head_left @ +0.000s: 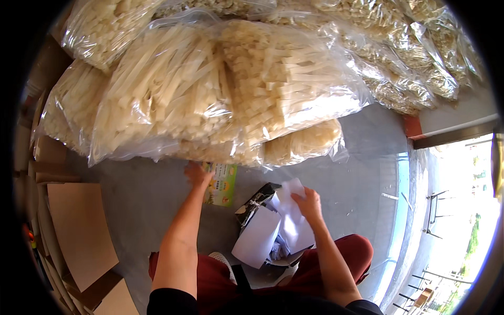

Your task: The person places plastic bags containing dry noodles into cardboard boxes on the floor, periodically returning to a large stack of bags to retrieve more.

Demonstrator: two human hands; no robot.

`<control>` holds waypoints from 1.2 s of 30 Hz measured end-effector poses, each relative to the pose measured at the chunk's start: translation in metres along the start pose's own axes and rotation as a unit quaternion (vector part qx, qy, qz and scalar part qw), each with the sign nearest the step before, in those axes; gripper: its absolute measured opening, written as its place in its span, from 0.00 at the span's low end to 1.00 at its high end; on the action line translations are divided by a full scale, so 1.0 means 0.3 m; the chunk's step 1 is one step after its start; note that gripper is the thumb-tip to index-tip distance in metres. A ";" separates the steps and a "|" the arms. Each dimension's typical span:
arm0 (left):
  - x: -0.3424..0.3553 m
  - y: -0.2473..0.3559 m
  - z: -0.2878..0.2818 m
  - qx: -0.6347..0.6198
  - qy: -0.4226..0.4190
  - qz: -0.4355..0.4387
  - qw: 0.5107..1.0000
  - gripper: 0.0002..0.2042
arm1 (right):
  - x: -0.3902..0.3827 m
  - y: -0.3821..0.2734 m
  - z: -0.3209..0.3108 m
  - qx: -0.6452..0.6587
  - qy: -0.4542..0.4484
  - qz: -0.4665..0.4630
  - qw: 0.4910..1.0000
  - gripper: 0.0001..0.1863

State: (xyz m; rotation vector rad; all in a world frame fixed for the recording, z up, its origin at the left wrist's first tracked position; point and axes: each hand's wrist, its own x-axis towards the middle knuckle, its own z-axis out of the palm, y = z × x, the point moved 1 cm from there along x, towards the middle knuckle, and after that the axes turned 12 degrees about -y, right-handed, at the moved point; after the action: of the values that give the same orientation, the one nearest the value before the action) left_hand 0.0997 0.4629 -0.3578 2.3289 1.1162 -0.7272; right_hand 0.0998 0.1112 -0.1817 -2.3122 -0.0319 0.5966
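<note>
My left hand [198, 175] reaches down to the floor just under the edge of the stacked bags. Its fingers are apart, with the thumb side at the edge of a green and yellow printed sheet [225, 185] lying flat. My right hand [310, 202] grips the upper part of a white sheet of paper [292, 212] between thumb and fingers. This paper stands in an open black patterned carton [251, 206] on the floor between my feet. Another white sheet [256, 236] leans out of the carton, and crumpled grey-white paper [278, 249] lies inside.
Large clear plastic bags [168, 89] packed with pale flat strips are piled in front of me, overhanging the floor. Brown cardboard boxes [81, 231] stand along the left. A bright doorway [457, 220] opens at the right, beside the grey floor [367, 173].
</note>
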 end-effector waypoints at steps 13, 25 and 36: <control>-0.032 -0.072 0.081 -0.048 -0.208 0.123 0.969 0.25 | -0.076 0.045 0.091 -0.239 0.040 -0.034 0.970 0.39; -0.844 0.220 -0.418 -0.577 -0.310 0.160 0.739 0.13 | -0.190 -0.239 0.122 0.587 -0.138 0.077 0.794 0.15; -1.018 0.311 -0.481 -0.202 0.259 0.507 0.796 0.41 | -0.105 -0.353 -0.257 0.111 -0.037 -0.230 0.966 0.09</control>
State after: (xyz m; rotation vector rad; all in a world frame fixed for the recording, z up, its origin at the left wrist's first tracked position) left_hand 0.0501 0.3235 -0.0402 2.3003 0.0158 0.5264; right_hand 0.1204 0.1317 -0.0502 -1.9698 -0.4988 0.4212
